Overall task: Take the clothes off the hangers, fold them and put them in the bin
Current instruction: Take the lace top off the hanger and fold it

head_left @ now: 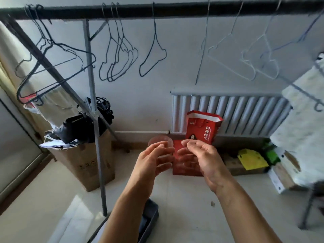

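Entry: both hands were raised at the centre of the head view, close together but not touching. The left hand [154, 160] was palm-up with its fingers loosely spread and nothing in them. The right hand [203, 160] had its fingers loosely curled, thumb near forefinger, also empty. Every one of the hangers [154, 30] on the rail [175, 7] at 12 o'clock hung bare. No garment was visible on any of them. The bin [155, 214] sat on the floor [184, 199] at 6 o'clock, largely hidden by the left forearm. Something dark lay inside, but it could not be told whether this was folded clothing. Judgement: the unloading looked finished or nearly so. To do the step well, the person should scan the rail end to end, especially the tangled cluster at 10 o'clock, before stopping. They should also press any stack in the bin flat so the folds keep. Room: pale tiled floor and a white wall [175, 67]. A radiator [236, 114] stood at 2 o'clock with a red paper bag [201, 128] just in front of it. A full cardboard box [84, 163] sat at 9 o'clock beside the rack post [94, 120]. A pale mottled sheet [301, 123] at 3 o'clock was not identified.
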Available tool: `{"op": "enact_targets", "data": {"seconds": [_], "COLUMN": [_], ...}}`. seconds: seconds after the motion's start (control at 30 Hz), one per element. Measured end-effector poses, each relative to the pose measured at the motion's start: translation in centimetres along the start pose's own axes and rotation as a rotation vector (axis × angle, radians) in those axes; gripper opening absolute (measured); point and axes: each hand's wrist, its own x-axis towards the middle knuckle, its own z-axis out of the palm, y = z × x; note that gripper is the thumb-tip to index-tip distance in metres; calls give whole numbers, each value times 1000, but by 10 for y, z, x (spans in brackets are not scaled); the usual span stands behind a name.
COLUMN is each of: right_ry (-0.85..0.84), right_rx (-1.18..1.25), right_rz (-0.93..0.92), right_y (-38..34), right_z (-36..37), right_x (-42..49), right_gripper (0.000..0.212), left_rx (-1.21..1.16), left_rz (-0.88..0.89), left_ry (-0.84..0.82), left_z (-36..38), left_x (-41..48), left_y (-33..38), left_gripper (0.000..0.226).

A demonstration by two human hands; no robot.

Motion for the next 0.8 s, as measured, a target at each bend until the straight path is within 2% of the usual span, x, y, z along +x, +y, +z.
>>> {"op": "enact_targets", "data": {"seconds": [0.23,0.53,0.8], "right_ry": [192,385,441], "right_rx": [14,-52,-78], "right_rz": [-88,-201,-236], "right_y": [-24,-65,-97], "right_z": [-92,-262,-366], "right_x": [-23,-57,-61], "right_gripper": [18,17,18], "left_rx": [-12,24,94], "left_rz": [-28,-34,13], "left_ry": [-195,-425,-474], "left_z": [101,276,390], "left_x": [6,-3,-7], "left_y": [-10,-31,-37], "left_gripper": [25,22,23]}}
